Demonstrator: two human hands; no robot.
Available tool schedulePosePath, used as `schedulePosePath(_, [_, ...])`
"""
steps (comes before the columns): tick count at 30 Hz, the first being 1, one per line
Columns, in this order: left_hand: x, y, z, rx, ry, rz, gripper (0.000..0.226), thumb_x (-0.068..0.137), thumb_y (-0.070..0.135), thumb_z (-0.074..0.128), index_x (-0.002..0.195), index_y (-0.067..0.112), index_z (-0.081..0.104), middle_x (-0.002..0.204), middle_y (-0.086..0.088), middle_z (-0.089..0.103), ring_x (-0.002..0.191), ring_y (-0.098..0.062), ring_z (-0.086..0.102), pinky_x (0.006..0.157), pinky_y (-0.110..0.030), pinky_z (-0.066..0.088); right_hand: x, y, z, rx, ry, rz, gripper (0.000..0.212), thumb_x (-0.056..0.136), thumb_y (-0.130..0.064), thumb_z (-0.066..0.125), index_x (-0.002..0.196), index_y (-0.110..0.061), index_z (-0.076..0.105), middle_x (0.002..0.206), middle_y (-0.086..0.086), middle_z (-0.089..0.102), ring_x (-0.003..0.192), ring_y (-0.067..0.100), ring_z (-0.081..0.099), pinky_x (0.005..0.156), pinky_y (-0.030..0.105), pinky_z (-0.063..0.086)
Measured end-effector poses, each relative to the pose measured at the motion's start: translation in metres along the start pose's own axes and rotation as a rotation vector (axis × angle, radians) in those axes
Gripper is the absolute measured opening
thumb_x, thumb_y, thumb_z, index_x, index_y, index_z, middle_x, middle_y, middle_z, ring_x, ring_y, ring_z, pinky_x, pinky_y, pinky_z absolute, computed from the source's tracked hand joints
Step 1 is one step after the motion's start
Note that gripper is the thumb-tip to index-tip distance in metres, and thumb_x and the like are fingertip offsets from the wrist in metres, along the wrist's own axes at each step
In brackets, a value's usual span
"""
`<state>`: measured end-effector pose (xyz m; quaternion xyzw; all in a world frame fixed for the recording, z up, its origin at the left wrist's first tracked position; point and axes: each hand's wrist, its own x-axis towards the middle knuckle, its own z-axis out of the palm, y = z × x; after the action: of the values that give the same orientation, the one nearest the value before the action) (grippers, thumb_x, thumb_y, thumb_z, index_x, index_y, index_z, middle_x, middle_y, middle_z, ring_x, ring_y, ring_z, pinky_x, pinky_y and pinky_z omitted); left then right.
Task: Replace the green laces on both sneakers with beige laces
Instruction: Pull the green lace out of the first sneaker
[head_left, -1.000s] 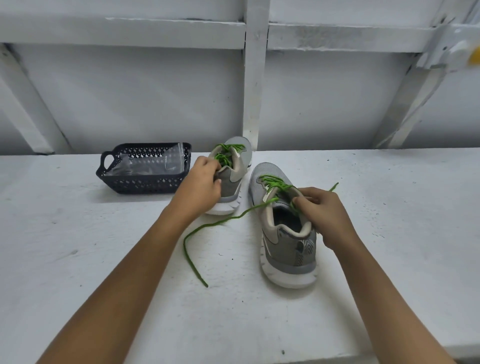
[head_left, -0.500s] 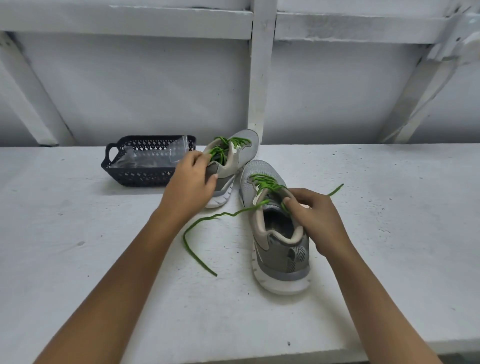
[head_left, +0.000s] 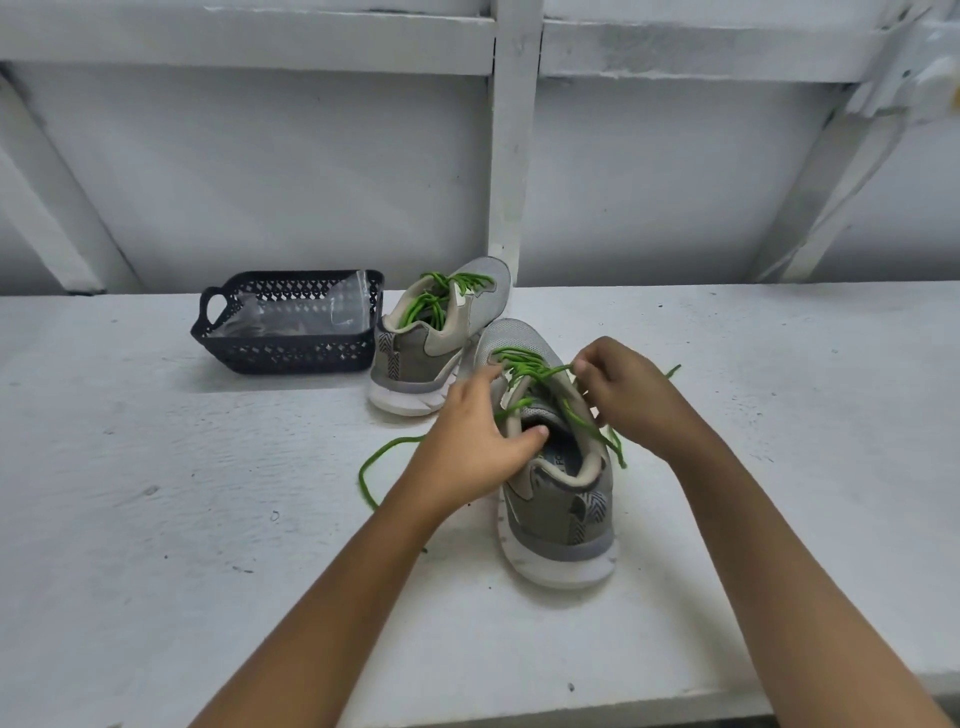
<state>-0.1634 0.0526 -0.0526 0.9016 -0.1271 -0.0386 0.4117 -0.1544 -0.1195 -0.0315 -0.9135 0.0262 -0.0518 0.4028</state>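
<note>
In the head view, the near sneaker (head_left: 563, 512) lies heel toward the person, its long axis running away; the left hand (head_left: 475, 441) grips its collar, thumb inside, and the right hand (head_left: 631, 400), at its right side, pinches the green lace (head_left: 524, 362), whose crossings lie toeward.

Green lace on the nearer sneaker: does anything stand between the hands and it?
Nothing visible does. The right hand pinches the green lace; the left hand holds the nearer sneaker at its collar.
</note>
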Motion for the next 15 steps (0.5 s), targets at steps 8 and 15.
schedulePosePath(8, [-0.002,-0.006,0.009,-0.145,0.054,-0.047,0.057,0.085,0.024,0.059,0.139,0.022,0.040,0.136,0.005,0.038,0.112,-0.002,0.037,0.092,-0.019,0.028,0.000,-0.001,-0.005,0.317,-0.047,0.159,0.024,0.099,-0.028,0.045,0.096,-0.009,0.060,0.072,0.003,0.061,0.061,0.014,0.060,0.055,0.025,0.048])
schedulePosePath(15, [-0.004,-0.007,0.016,-0.281,0.100,-0.068,0.073,0.064,0.039,0.048,0.136,0.023,0.044,0.128,0.011,0.038,0.110,0.001,0.038,0.092,-0.018,0.027,-0.009,0.008,-0.011,0.279,-0.105,0.009,0.013,0.090,-0.011,0.060,0.078,-0.013,0.066,0.070,0.000,0.065,0.066,0.007,0.061,0.056,0.015,0.048])
